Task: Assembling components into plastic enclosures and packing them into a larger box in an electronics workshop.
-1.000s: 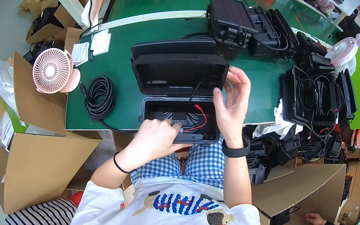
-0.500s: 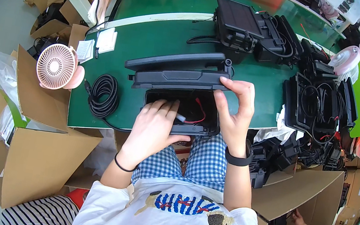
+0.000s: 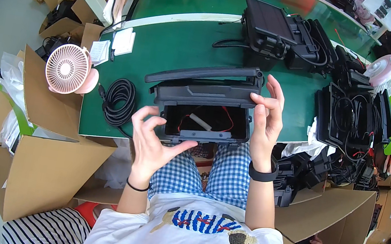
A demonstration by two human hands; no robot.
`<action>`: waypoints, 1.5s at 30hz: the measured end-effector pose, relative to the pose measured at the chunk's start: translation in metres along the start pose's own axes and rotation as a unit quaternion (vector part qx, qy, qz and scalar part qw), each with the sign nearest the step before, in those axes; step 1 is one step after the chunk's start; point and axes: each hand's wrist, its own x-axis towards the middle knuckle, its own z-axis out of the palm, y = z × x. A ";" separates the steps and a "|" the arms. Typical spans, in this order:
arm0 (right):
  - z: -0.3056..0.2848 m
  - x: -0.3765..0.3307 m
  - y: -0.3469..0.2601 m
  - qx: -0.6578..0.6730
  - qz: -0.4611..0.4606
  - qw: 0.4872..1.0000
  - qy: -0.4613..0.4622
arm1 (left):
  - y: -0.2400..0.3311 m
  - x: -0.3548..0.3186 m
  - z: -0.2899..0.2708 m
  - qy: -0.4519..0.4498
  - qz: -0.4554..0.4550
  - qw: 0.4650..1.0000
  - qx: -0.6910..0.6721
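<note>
Two bare hands meet low in the middle of the frame, just above the person's checked lap. The left hand (image 3: 154,138) is spread and loose, fingers curled apart, its thumb reaching toward the near lower edge of a black housing (image 3: 206,118); it grips nothing, and I cannot tell whether the thumb quite touches. The right hand (image 3: 266,118) stands upright at the housing's right end, fingers pressed to the hinged lid (image 3: 207,80), seemingly to hold it tilted open so the inside stays in view. A black band sits on that wrist.

The housing rests at the near edge of the green table (image 3: 167,45), open side toward the person, which suits looking in from above. Inside it show red wires (image 3: 227,119) and a small pale part.

Left of it, on the table, lies a coiled black cable (image 3: 118,101), apart from the housing. Further left, a pink desk fan (image 3: 67,68) stands at the table's end, above open cardboard boxes (image 3: 43,169).

Toward the upper right, more black housings (image 3: 277,32) with trailing leads are stacked in a group, and another cluster (image 3: 351,117) sits at centre right, all well apart from the hands. At the lower right, another person's hand (image 3: 317,243) reaches into a box.
</note>
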 end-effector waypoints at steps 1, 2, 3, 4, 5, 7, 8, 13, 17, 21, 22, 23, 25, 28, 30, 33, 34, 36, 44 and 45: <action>0.001 -0.003 0.001 0.028 0.022 0.999 0.003 | -0.002 -0.003 0.004 0.018 0.000 1.000 -0.018; 0.002 -0.005 0.004 0.042 0.023 0.999 0.011 | -0.003 -0.005 0.010 0.041 -0.021 0.997 -0.068; 0.004 -0.007 0.007 0.052 0.023 0.998 0.015 | -0.004 -0.007 0.016 0.066 -0.029 0.990 -0.122; 0.004 -0.010 0.010 0.049 0.023 0.998 0.011 | -0.004 -0.010 0.020 0.073 -0.054 0.978 -0.188; 0.005 -0.014 0.014 0.054 0.034 0.998 0.005 | -0.005 -0.012 0.023 0.080 -0.074 0.976 -0.191; 0.009 -0.021 0.020 0.064 0.046 0.997 -0.003 | -0.004 -0.014 0.025 0.077 -0.124 0.975 -0.169; 0.009 -0.024 0.023 0.057 0.056 0.997 -0.007 | -0.002 -0.015 0.026 0.072 -0.153 0.969 -0.180; 0.011 -0.032 0.033 0.105 0.084 0.991 0.005 | -0.002 -0.014 0.017 0.020 -0.179 0.975 -0.133; 0.014 -0.029 0.035 0.108 0.061 0.992 0.020 | -0.010 -0.009 0.010 0.000 -0.203 0.921 -0.331; 0.013 -0.025 0.035 0.097 0.084 0.992 0.008 | -0.004 -0.007 0.010 -0.007 -0.164 0.962 -0.217; 0.013 -0.024 0.035 0.098 0.089 0.991 0.006 | -0.001 -0.006 0.010 -0.018 -0.118 0.982 -0.148; 0.012 -0.023 0.036 0.095 0.089 0.992 0.001 | 0.002 -0.005 0.011 -0.007 -0.111 0.981 -0.161; 0.013 -0.021 0.036 0.089 0.089 0.992 -0.003 | 0.006 0.000 0.013 0.009 -0.102 0.977 -0.184; 0.013 -0.020 0.036 0.094 0.084 0.992 -0.003 | 0.002 0.008 0.015 0.014 -0.131 0.978 -0.162; 0.013 -0.020 0.033 0.093 0.090 0.992 -0.005 | -0.003 0.013 0.019 0.045 -0.130 0.973 -0.186; 0.009 -0.022 0.028 0.090 0.085 0.992 -0.002 | -0.010 0.016 0.027 0.061 -0.112 0.979 -0.157; 0.007 -0.023 0.025 0.078 0.116 0.990 -0.007 | -0.010 0.015 0.031 0.068 -0.131 0.968 -0.202; 0.004 -0.028 0.020 0.114 0.163 0.980 0.018 | -0.011 0.014 0.037 0.087 -0.134 0.939 -0.304; -0.008 -0.044 0.003 -0.115 0.039 0.992 -0.018 | -0.007 0.002 0.051 0.075 -0.248 0.855 -0.449; -0.011 -0.044 0.001 -0.118 0.039 0.991 -0.043 | -0.007 0.002 0.051 0.054 -0.253 0.852 -0.454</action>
